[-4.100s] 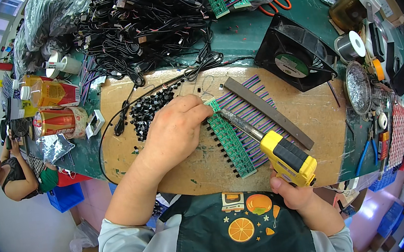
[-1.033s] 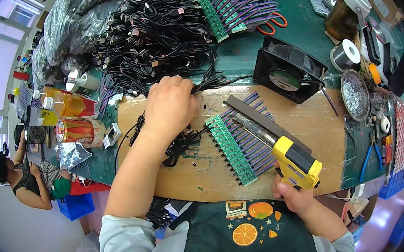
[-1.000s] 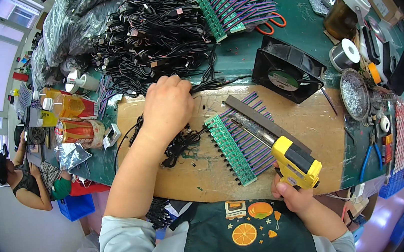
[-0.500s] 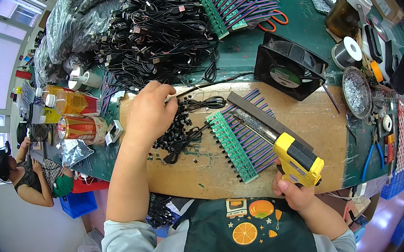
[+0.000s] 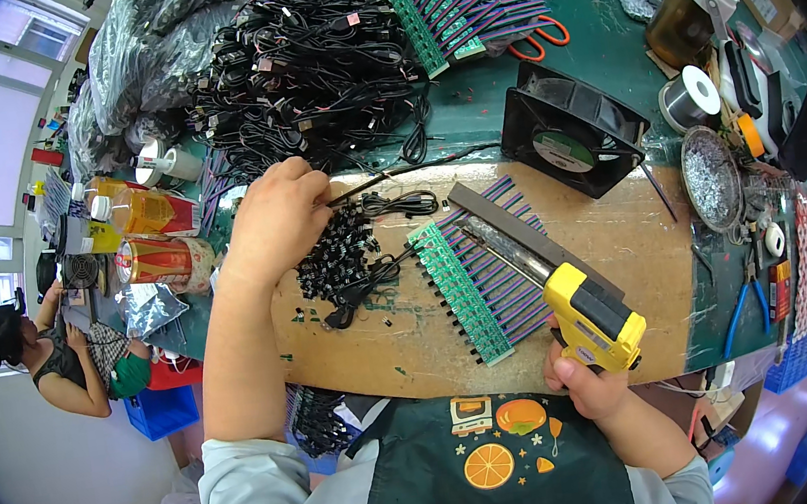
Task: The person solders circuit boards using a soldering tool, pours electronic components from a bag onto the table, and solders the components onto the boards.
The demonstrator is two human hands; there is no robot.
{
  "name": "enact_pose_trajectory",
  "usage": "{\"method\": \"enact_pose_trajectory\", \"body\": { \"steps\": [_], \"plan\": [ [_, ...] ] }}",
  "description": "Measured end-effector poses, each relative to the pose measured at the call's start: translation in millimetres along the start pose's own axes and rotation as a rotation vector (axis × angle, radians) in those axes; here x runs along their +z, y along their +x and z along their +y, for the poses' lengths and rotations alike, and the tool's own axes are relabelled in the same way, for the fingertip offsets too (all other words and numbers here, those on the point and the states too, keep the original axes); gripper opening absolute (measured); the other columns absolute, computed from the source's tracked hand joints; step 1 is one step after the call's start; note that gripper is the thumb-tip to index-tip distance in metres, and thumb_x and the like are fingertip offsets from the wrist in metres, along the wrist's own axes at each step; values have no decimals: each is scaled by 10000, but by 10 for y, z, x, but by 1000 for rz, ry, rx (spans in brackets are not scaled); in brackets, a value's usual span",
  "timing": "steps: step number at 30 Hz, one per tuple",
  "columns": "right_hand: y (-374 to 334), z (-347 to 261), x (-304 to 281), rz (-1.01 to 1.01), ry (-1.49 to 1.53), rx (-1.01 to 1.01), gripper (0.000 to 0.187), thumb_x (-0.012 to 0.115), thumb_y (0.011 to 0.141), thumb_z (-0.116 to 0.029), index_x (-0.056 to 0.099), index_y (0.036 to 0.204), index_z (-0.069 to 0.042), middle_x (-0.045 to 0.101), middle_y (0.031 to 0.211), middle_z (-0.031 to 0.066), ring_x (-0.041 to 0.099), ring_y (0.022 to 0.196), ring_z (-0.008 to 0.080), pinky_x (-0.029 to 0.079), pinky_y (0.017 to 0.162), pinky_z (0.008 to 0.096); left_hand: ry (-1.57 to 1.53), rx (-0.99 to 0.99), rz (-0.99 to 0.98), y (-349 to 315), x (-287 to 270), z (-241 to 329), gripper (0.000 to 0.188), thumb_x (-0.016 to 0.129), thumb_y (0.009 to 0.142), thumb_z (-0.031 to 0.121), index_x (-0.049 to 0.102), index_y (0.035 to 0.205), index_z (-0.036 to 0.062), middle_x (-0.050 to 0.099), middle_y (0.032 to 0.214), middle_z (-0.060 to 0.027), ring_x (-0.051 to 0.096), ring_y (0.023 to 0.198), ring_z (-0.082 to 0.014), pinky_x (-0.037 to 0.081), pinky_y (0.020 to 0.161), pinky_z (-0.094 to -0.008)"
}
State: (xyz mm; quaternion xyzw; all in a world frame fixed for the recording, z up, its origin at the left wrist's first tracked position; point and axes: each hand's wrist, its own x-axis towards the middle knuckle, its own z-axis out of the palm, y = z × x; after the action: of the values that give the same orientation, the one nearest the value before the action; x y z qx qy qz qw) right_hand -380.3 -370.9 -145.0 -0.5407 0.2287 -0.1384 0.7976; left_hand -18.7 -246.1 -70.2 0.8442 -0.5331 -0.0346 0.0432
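Note:
My right hand (image 5: 586,381) grips the yellow-and-black handle of a soldering gun (image 5: 593,319). Its metal barrel points up and left over a green circuit board panel (image 5: 464,295) with rows of purple-and-black wires. A dark flat bar (image 5: 533,241) lies across those wires, beside the barrel. My left hand (image 5: 278,217) is closed, with its fingertips curled down next to a pile of small black connectors (image 5: 338,255); what they hold, if anything, is hidden. The end of a thin black cord shows beside these fingertips. A coiled black cable (image 5: 403,205) lies just to their right.
A large heap of black cables (image 5: 302,83) fills the back, next to more wired boards (image 5: 464,3). A black fan (image 5: 575,130) stands at right-centre. Beyond it are a solder spool (image 5: 689,99) and a metal dish (image 5: 712,179). Bottles and a can (image 5: 163,261) stand left; another person sits beyond.
My left hand has moved a little left and up, uncovering more of the connector pile. My right hand and the soldering gun hold nearly the same place.

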Motion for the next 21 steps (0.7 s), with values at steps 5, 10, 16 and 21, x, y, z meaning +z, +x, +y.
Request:
{"method": "enact_pose_trajectory", "body": {
  "steps": [5, 10, 16, 21],
  "plan": [
    [0, -4, -12, -15, 6, 21, 557, 636, 860, -119, 390, 1332, 45, 512, 716, 79, 488, 563, 151, 432, 542, 284, -194, 32, 73, -56, -184, 28, 114, 702, 753, 67, 626, 831, 34, 609, 895, -101, 599, 895, -311, 484, 782, -406],
    [-52, 104, -127, -67, -54, -5, 553, 645, 860, -97, 386, 1338, 5, 488, 722, 55, 485, 594, 144, 426, 568, 284, -257, 119, 180, -236, -402, 310, 155, 713, 739, 24, 565, 784, 13, 604, 894, -103, 604, 843, -300, 483, 751, -373],
    [47, -223, 45, -100, -50, 40, 99, 661, 842, -52, 571, 884, -46, 544, 788, 29, 532, 743, 152, 439, 687, 298, -516, 382, 194, -560, -596, 749, 190, 774, 683, 62, 614, 784, 57, 627, 853, -84, 617, 764, -263, 482, 666, -352],
    [304, -350, 79, -193, -115, -291, 513, 715, 838, -112, 516, 1297, -1, 540, 1281, 136, 502, 1223, 263, 379, 1039, 410, -770, 553, 87, -633, -314, 1025, 195, 800, 690, 92, 645, 808, 76, 638, 861, -57, 619, 757, -239, 469, 654, -345]
  ]
}}
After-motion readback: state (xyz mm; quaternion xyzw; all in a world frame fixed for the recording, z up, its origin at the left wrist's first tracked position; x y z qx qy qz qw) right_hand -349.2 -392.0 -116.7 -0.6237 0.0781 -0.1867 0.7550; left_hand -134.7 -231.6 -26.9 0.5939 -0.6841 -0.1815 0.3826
